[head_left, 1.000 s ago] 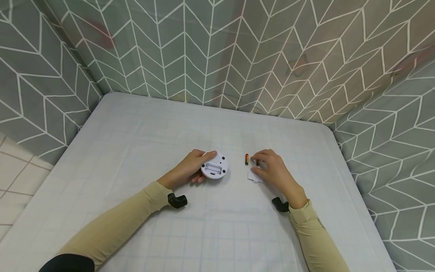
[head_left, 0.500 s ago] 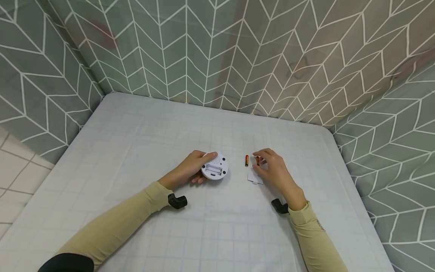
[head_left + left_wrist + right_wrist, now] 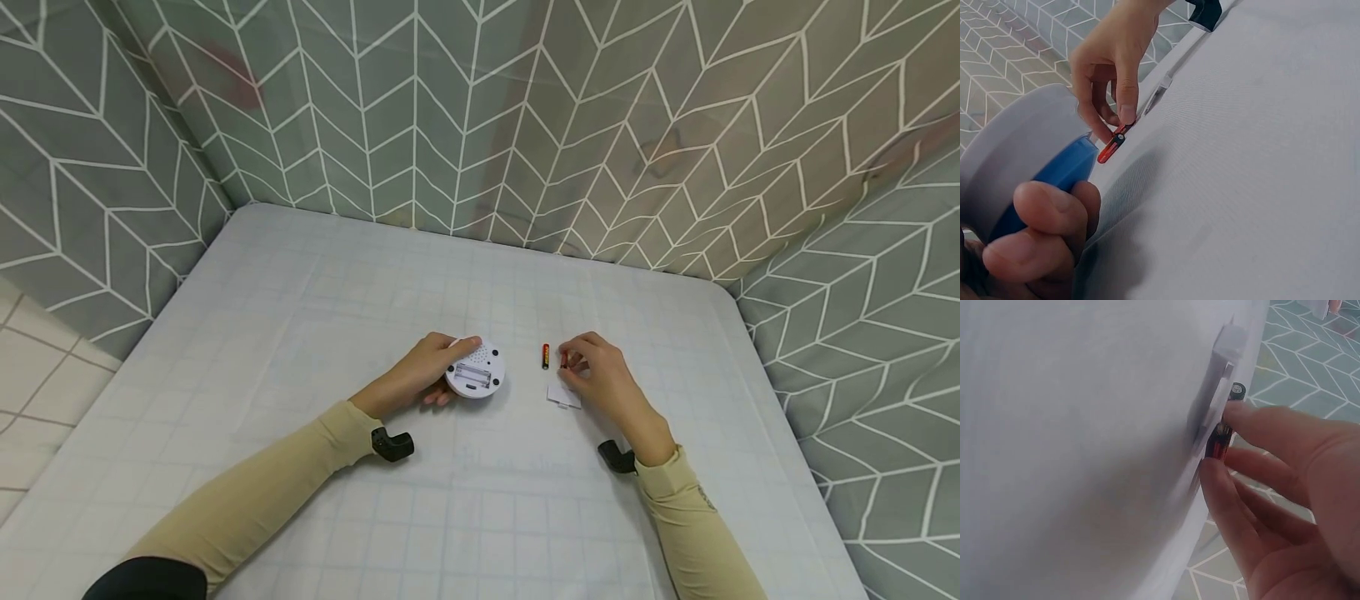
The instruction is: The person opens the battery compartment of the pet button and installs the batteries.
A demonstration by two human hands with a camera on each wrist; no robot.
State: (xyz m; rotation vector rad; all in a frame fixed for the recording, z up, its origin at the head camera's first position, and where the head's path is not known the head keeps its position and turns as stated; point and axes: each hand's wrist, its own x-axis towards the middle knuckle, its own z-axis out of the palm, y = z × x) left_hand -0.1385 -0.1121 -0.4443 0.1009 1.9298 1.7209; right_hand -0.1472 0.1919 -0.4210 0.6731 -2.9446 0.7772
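Nearest, a tan left sleeve [image 3: 262,492] ran in from the lower left, with a dark band [image 3: 146,579] at the frame's bottom edge, and a tan right sleeve [image 3: 693,525] came in from the lower right. Just beyond them a black left wrist unit [image 3: 392,444] and a black right wrist unit [image 3: 617,457] stuck out at the cuffs.

Past the cuffs, the left hand [image 3: 405,375] gripped a round white device [image 3: 476,383] by its left side, thumb over the upper face and other fingers underneath. The device was held above the table, its perforated patch and uncovered battery compartment [image 3: 472,377] facing up; the left wrist view showed a blue part [image 3: 1069,164] on its lower side.

Well to the right of it, the right hand [image 3: 600,371] pinched a small red-and-black battery, the pinched battery [image 3: 564,360], between thumb and fingers. Whether that battery touched the table could not be told. A thin white cover [image 3: 564,395] lay on the table just below those fingertips, a small tab on its near edge. A loose battery [image 3: 545,357], also red and dark, lay between the device and the right hand, near the fingertips.

Farther off, the white-covered table [image 3: 480,275] reached its rounded back corners, pale floor tiles [image 3: 45,383] showed past its left edge, and grey-green fabric [image 3: 442,125] with white zigzag lines hung behind and at both sides
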